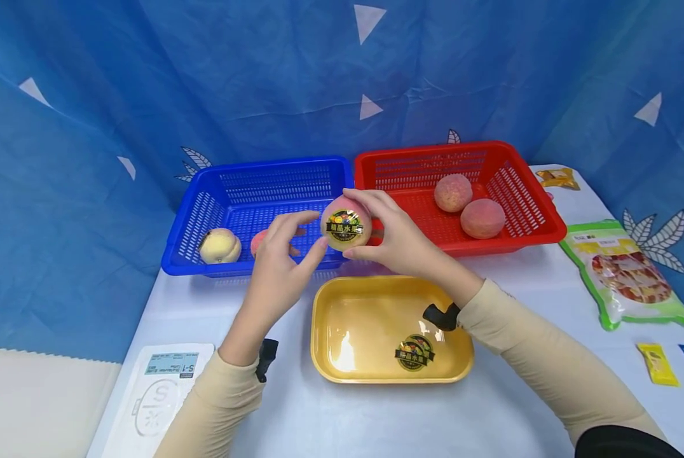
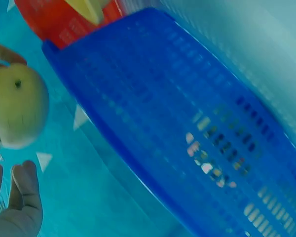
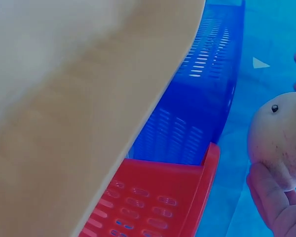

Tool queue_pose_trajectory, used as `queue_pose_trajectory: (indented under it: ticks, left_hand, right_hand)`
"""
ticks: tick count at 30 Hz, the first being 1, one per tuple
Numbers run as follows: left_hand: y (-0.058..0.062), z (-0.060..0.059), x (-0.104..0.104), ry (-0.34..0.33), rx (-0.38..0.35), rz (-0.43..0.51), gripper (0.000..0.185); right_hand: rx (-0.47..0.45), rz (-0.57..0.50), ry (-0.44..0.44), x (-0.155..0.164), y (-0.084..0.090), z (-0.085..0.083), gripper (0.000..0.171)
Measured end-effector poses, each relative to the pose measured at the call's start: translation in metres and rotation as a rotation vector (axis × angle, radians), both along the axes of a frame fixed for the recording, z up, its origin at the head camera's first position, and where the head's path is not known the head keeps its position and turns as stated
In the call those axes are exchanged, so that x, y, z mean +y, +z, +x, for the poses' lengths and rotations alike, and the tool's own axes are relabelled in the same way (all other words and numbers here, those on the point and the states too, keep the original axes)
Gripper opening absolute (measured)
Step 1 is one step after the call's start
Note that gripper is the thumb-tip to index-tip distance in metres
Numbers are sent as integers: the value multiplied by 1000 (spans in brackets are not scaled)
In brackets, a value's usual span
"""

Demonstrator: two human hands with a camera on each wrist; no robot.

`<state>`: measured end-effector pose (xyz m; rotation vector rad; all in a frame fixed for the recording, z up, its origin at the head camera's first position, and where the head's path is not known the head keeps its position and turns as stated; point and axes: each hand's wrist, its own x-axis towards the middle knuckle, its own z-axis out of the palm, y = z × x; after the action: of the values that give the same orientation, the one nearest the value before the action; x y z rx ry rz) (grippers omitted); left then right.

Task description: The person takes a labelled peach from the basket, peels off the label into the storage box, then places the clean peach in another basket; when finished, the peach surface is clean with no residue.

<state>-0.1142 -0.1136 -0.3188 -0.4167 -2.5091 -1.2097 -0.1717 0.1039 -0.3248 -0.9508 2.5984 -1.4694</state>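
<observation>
My right hand point(image 1: 396, 235) grips a pink and yellow peach point(image 1: 335, 242) between thumb and fingers, raised in front of the two baskets. A round black and gold fruit sticker point(image 1: 344, 228) sits on the side facing me. The left hand point(image 1: 279, 261) is apart from the peach, its fingers and thumb spread beside it; the left wrist view point(image 2: 19, 212) also shows a gap. Behind the left hand, the blue basket point(image 1: 205, 172) holds a pale yellow peach point(image 1: 220, 246) and a mostly hidden reddish one point(image 1: 257, 242). Two pink peaches point(image 1: 453, 193) lie in the red basket point(image 1: 496, 152).
Nearer me stands a gold tray point(image 1: 365, 324) with round stickers point(image 1: 415, 353) in it. At the right are a green-edged food bag point(image 1: 630, 273) and small wrapped snacks point(image 1: 658, 364). A white labelled box point(image 1: 159, 394) lies at the left front.
</observation>
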Motion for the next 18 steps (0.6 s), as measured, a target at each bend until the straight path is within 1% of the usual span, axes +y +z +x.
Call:
queue_pose_trajectory:
  ticks: [2, 6, 13, 18]
  left_hand:
    - [-1, -1, 8, -13, 18, 6, 37]
    - [-5, -2, 16, -13, 44, 19, 35]
    - [-10, -2, 23, 1, 111, 45, 30]
    - [-12, -2, 25, 7, 132, 61, 26]
  right_hand:
    - [11, 1, 4, 0, -1, 1, 89]
    - [38, 17, 10, 1, -2, 3, 89]
    - [93, 52, 7, 0, -3, 5, 88]
    - [132, 83, -6, -1, -4, 5, 88]
